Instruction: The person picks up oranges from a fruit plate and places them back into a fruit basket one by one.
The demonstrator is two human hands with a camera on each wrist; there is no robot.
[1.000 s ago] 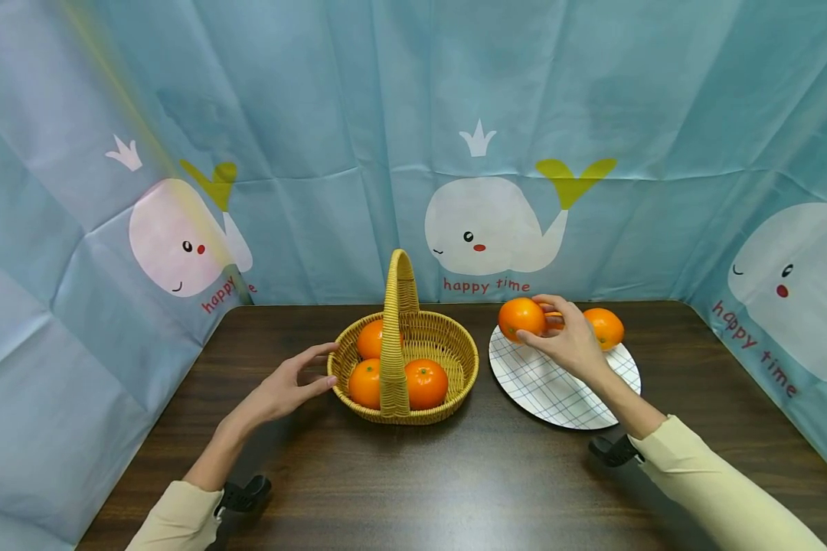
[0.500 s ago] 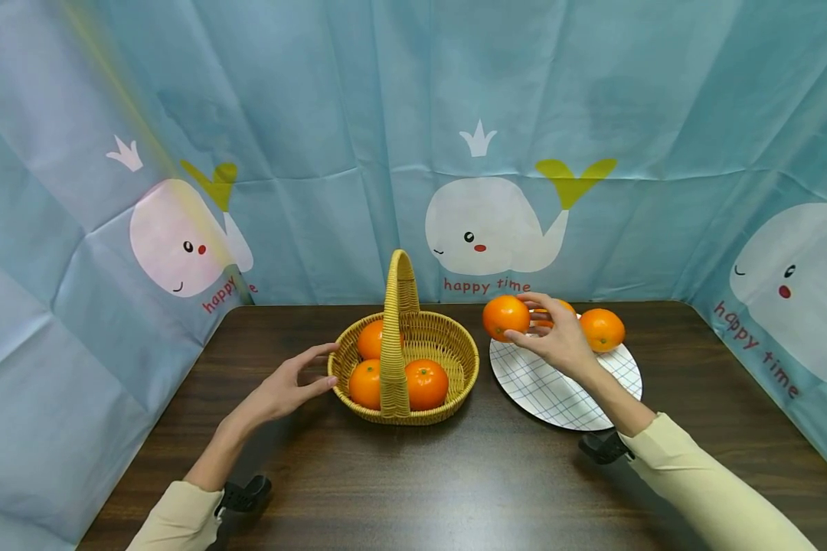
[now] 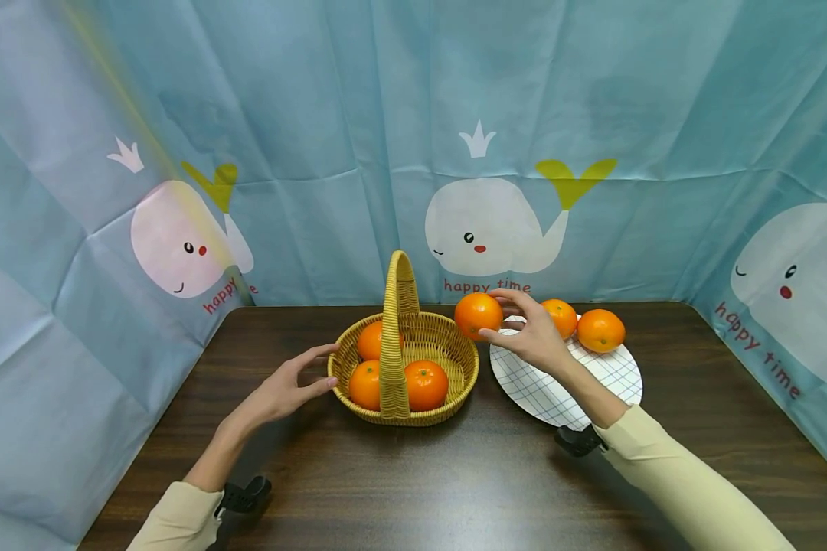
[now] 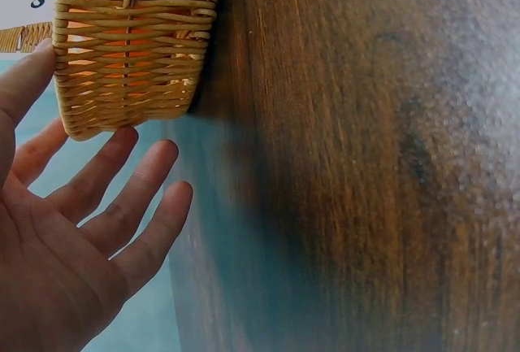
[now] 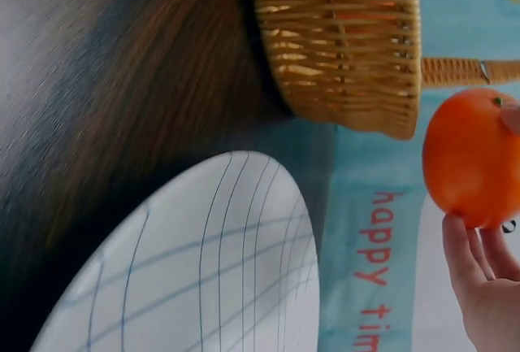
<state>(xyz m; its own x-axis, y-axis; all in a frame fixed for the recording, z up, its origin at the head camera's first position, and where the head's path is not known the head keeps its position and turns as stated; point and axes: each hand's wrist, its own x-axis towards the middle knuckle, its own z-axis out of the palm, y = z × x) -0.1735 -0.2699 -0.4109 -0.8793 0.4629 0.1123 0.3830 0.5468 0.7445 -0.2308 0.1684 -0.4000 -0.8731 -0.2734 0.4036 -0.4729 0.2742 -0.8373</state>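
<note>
The right hand [image 3: 532, 337] gripped an orange [image 3: 478, 315] between thumb and fingertips, in the air near the basket [image 3: 433, 334] rim; the left hand [image 3: 286, 389], its fingers loosely spread, touched the basket's left side. Three more oranges [image 3: 426, 385] lay inside, two others [image 3: 600, 330] on the plate [image 3: 537, 390]

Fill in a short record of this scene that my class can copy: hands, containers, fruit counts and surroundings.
Left hand: touches the left side of the basket
Right hand: grips one orange fruit, raised near the basket's right rim
Fruits in basket: three
Fruits on plate: two
Plate: round, white with blue grid lines, right of the basket
Table: dark wood
Backdrop: light blue, printed with whales and "happy time"
</note>
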